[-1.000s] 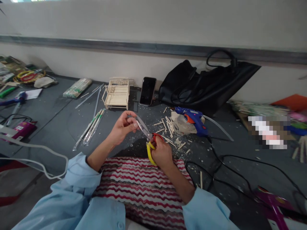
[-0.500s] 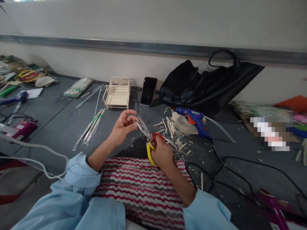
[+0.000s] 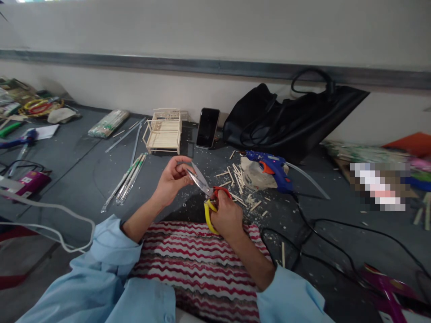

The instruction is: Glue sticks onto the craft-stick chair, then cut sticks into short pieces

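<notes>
My right hand (image 3: 227,215) grips scissors (image 3: 203,185) by their red and yellow handles, with the blades parted and pointing up to the left. Close to the blade tips, my left hand (image 3: 172,181) has thumb and fingers pinched together; whatever is between them is too small to make out. Behind the hands stands a small model bed (image 3: 164,132) built from thin wooden sticks. Cut stick pieces (image 3: 238,177) and shavings lie scattered right of the scissors. A blue glue gun (image 3: 274,168) with an orange trigger rests beyond them on a crumpled pale pad.
A phone (image 3: 208,128) leans upright near the wall beside a black bag (image 3: 286,119). Wrapped sticks (image 3: 131,179) and a packaged bundle (image 3: 108,123) lie to the left. The glue gun's black cord (image 3: 323,251) loops across the right side. A striped cloth (image 3: 198,264) covers my lap.
The scissor blades sit slightly wider apart than before. Both hands stay in nearly the same place, and the view has shifted slightly.
</notes>
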Demonstrator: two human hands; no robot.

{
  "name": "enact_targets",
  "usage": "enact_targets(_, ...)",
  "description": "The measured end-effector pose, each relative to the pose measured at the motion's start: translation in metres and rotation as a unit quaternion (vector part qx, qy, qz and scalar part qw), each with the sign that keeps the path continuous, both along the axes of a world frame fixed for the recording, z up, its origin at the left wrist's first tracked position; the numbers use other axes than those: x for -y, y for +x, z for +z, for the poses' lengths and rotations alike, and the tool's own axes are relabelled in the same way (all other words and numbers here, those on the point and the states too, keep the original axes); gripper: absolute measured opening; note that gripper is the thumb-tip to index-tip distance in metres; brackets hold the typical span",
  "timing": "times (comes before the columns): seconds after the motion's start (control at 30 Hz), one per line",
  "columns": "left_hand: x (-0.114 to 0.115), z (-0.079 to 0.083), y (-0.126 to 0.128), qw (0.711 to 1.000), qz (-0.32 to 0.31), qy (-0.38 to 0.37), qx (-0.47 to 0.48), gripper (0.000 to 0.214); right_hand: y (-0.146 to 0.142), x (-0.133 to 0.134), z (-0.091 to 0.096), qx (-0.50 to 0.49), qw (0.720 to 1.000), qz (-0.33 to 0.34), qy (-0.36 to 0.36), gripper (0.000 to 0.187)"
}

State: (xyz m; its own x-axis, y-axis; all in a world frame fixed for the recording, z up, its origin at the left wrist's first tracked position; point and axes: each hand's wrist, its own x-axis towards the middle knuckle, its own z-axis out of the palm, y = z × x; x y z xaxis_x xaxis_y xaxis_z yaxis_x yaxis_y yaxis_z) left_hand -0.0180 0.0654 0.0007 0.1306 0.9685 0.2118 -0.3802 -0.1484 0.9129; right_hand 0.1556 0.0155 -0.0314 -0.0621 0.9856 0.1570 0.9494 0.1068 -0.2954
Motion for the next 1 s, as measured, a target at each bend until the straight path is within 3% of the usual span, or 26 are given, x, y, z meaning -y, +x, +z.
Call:
enact_targets(0.77,-0.001,0.0,-0.003,1.0,0.016,-0.002,-0.024,0.039,-0.003,0.002,-0.001,0.006,1.0,-0.006,-0.019,0.011)
enact_targets(0.87,-0.002,-0.002,-0.003,1.0,0.014,0.001,-0.022,0.04,0.0,-0.001,-0.007,-0.037,0.999,-0.002,-0.007,0.009)
enact_targets(1.0,-0.003,-0.003,-0.003,1.0,0.012,0.013,-0.02,0.039,0.007,-0.008,-0.012,-0.17,0.985,-0.014,0.012,0.012)
